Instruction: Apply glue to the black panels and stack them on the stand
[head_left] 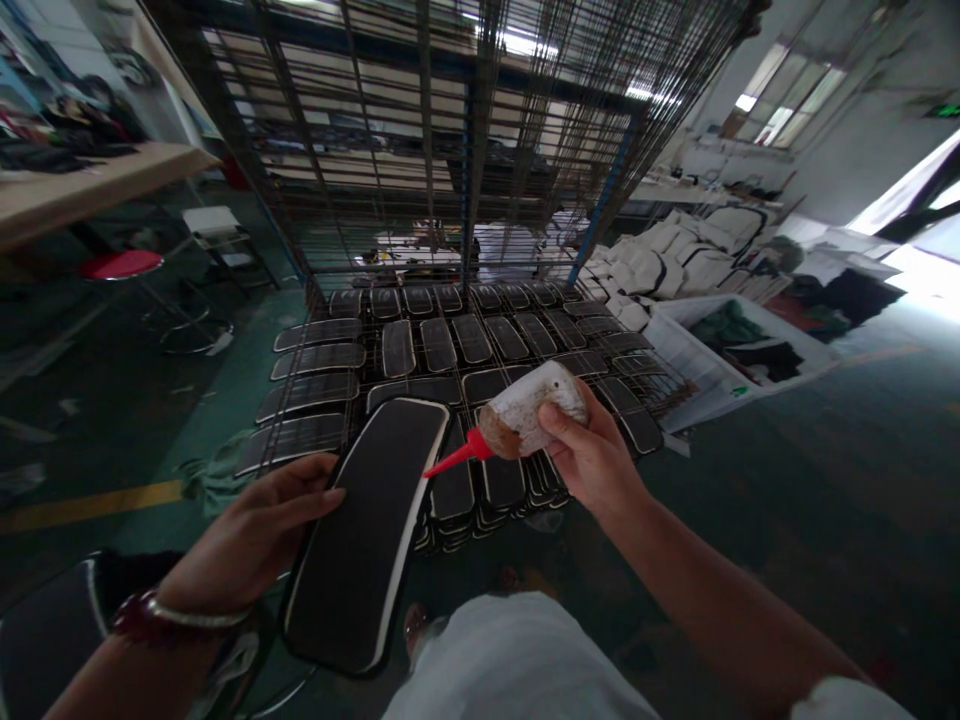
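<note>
My left hand (274,520) grips the left edge of a black oblong panel (367,520) with rounded corners, thumb on its face. A pale line runs along the panel's rim, wide and white on the right side. In my right hand (596,450) is a stained white squeeze bottle (534,410), tilted on its side, fingers wrapped around it. Its red nozzle (454,458) points left, and the tip meets the pale line at the panel's right edge. Similar panels (454,490) lie in rows on a wire rack (307,400) beyond; some are hidden behind my hands.
Raised wire shelves (465,130) tower over the rack. A white bin (712,370) with dark cloth stands at the right, near a heap of white pieces (675,255). On the left are a red stool (121,264), a white chair (214,222) and a table (112,185).
</note>
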